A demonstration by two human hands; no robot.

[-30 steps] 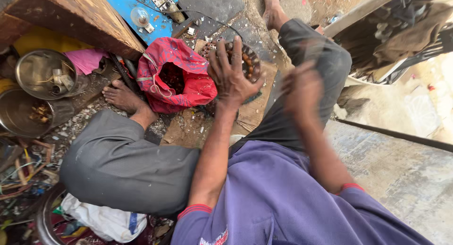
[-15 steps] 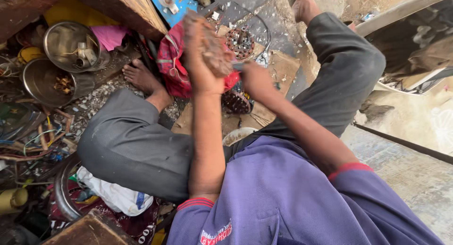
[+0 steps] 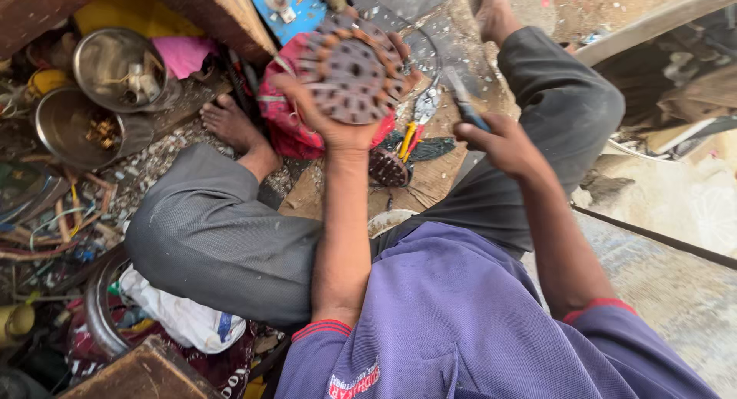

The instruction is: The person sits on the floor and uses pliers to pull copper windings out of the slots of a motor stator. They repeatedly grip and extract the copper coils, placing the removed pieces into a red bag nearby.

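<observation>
A person sits on the floor and holds up a round motor core.

Head view: the left hand (image 3: 338,126) is clamped on the motor core (image 3: 351,70), lifted above a red bag (image 3: 288,126). The right hand (image 3: 499,142) grips a dark tool (image 3: 463,99), apart from it. Copper windings seem mostly in place, so the stripping looks just begun. Pliers (image 3: 414,122) lie below.

motor stator (image 3: 353,70) above bag (image 3: 288,115) | pliers (image 3: 414,122) right of bag | bowls (image 3: 107,69) far left
</observation>
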